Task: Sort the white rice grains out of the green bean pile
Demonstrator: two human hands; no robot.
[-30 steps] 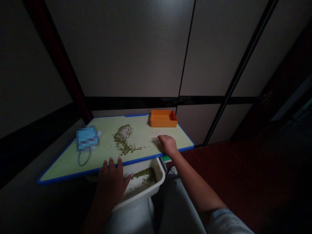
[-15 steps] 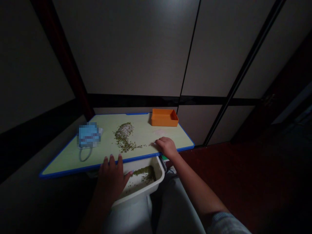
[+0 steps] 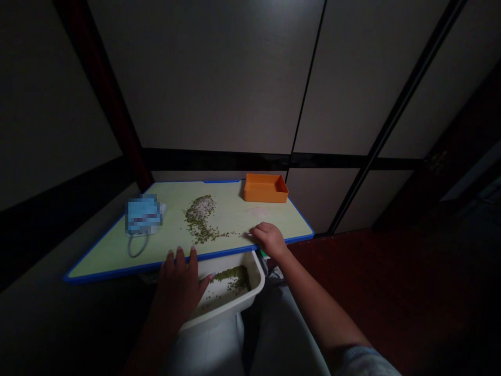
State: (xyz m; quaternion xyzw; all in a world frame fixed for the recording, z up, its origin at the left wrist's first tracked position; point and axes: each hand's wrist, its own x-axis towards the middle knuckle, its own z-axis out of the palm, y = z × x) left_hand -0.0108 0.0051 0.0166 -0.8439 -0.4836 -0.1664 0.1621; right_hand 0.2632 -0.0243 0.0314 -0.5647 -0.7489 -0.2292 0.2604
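Observation:
My right hand (image 3: 270,240) rests low over the right part of the pale yellow tabletop (image 3: 230,209), fingers pinched around a small thin pale strip (image 3: 247,234) whose kind I cannot make out. Just left of its tip, a thin line of green grains leads to a larger pile of green and whitish grains (image 3: 200,211). My left hand (image 3: 180,279) lies with fingers spread, fingertips at the table's blue front edge and thumb over a white basin (image 3: 256,292). Inside the basin lie green grains (image 3: 237,277), gathered mostly along its far right side.
An orange open box (image 3: 266,196) stands at the back right of the table. On the left lies a blurred blue and white object (image 3: 144,215) with a grey loop. The basin sits against my legs, under the table's front edge. Cabinet panels (image 3: 219,89) rise directly behind.
My right hand has moved slightly down and toward the grains with the pale strip, whose tip is now by the end of the grain line. My left hand has stayed at the edge.

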